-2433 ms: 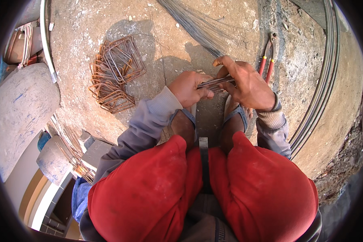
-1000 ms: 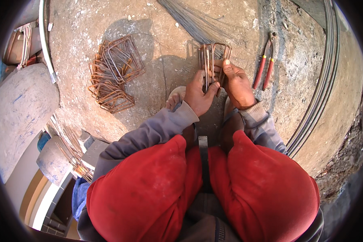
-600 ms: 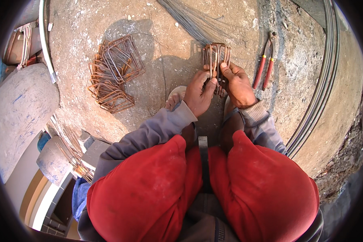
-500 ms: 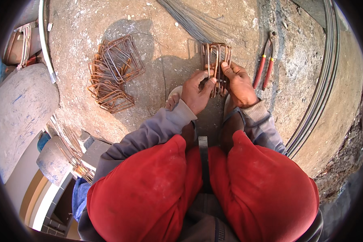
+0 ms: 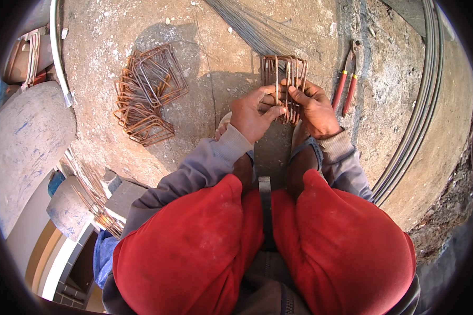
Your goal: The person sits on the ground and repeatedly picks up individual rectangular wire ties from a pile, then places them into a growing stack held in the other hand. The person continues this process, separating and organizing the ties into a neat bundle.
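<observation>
Between my hands stands a bundle of rusty rebar stirrups [image 5: 290, 65], several bent rectangular rings side by side, held above the ground near my feet. My left hand [image 5: 252, 112] grips the bundle's left side, thumb across the front and fingers reaching in between the rings. On the other side, my right hand [image 5: 316, 110] is closed round the rings, with its thumb pressed on the bars. Parts of the fingers are hidden behind the metal. Off to the left a pile of similar stirrups [image 5: 151, 79] lies on the concrete.
Red-handled cutting pliers [image 5: 345, 86] lie right of my hands. Thin grey tie wires [image 5: 242, 26] fan out beyond the bundle. Long bars [image 5: 423, 100] curve along the right side. At the left are a pale pipe [image 5: 58, 52], a grey rounded slab [image 5: 31, 142] and thin rods [image 5: 97, 202].
The stirrup bundle has turned slightly and its rings are spread a little wider. My left hand has shifted slightly left, while my right hand has moved a little to the right.
</observation>
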The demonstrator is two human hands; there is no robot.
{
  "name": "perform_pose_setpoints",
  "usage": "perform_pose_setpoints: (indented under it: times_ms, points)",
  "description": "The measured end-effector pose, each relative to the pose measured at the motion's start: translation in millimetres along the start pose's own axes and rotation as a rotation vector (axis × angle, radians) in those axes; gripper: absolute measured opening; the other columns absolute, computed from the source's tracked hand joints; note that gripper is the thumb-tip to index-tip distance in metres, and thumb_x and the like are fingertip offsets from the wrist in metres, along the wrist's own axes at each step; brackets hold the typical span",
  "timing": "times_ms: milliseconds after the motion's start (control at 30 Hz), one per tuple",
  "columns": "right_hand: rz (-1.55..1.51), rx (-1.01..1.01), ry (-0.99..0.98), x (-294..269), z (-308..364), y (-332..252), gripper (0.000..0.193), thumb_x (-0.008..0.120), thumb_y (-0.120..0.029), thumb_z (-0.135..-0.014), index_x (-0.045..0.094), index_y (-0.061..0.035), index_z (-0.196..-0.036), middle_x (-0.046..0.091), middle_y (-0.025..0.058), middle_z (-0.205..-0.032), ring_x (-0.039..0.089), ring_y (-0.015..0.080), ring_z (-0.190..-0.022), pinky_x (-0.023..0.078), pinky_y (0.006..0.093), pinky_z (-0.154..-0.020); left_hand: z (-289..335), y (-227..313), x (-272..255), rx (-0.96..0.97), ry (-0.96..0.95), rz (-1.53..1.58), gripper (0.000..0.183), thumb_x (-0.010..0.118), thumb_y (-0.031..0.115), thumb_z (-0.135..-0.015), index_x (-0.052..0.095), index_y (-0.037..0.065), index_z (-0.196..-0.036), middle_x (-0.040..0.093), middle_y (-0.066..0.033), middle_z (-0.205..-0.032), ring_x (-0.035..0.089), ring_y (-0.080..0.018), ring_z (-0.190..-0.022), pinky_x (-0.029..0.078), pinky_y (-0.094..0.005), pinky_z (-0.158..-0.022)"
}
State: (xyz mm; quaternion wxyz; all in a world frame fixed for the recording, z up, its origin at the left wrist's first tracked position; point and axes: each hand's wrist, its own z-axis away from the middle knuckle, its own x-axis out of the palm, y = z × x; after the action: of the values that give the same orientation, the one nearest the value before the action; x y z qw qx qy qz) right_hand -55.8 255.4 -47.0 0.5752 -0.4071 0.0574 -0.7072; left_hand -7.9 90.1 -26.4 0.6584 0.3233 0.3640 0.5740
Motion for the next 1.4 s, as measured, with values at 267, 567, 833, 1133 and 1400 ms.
perform_pose_setpoints:
  times_ms: [267, 567, 833, 1133, 1400]
  points:
    - [0.064, -0.034, 0.031, 4, 3, -1, 0.020, 0.056, -0.003, -0.096, 0.058, 0.0020, -0.115, 0.069, 0.0105, -0.099, 0.067, 0.0153, -0.082, 0.056, 0.0260, -0.070, 1, -3, 0, 0.015, -0.044, 0.008, 0.041, 0.067, -0.001, -0.086, 0.056, 0.001, -0.126, 0.070, -0.0071, -0.092, 0.065, -0.0091, -0.080, 0.053, -0.0224, -0.071]
    - [0.086, -0.038, -0.013, 11, 2, 1, 0.022, 0.054, -0.001, -0.096, 0.054, 0.0025, -0.117, 0.069, 0.0132, -0.103, 0.067, 0.0158, -0.086, 0.056, 0.0267, -0.071, 1, -5, -3, -0.010, -0.077, -0.005, 0.029, 0.068, 0.000, -0.086, 0.060, -0.002, -0.114, 0.070, -0.0087, -0.089, 0.067, -0.0117, -0.077, 0.054, -0.0241, -0.070]
    - [0.096, -0.055, 0.024, 12, 3, 1, 0.020, 0.053, 0.002, -0.095, 0.054, 0.0022, -0.115, 0.068, 0.0140, -0.100, 0.068, 0.0187, -0.086, 0.058, 0.0298, -0.075, -20, 2, -71, 0.286, 0.349, -0.675, 0.022, 0.073, 0.019, -0.084, 0.069, 0.003, -0.098, 0.069, -0.0131, -0.087, 0.068, -0.0178, -0.070, 0.054, -0.0310, -0.065]
    - [0.068, -0.032, 0.033, 11, 1, 1, 0.020, 0.051, 0.003, -0.095, 0.054, 0.0023, -0.115, 0.068, 0.0145, -0.098, 0.069, 0.0200, -0.085, 0.059, 0.0311, -0.075, -49, -13, -232, -0.118, 0.851, -1.381, 0.032, 0.077, 0.018, -0.075, 0.065, 0.002, -0.100, 0.061, -0.0220, -0.099, 0.064, -0.0385, -0.090, 0.053, -0.0438, -0.079]
    - [0.071, -0.040, 0.035, 9, 1, 1, 0.019, 0.052, 0.001, -0.096, 0.054, 0.0023, -0.115, 0.068, 0.0154, -0.100, 0.069, 0.0212, -0.086, 0.059, 0.0317, -0.075, -57, -25, -257, -0.191, 0.911, -1.256, 0.031, 0.077, 0.026, -0.074, 0.071, 0.006, -0.096, 0.072, -0.0106, -0.084, 0.069, -0.0273, -0.080, 0.054, -0.0364, -0.078]
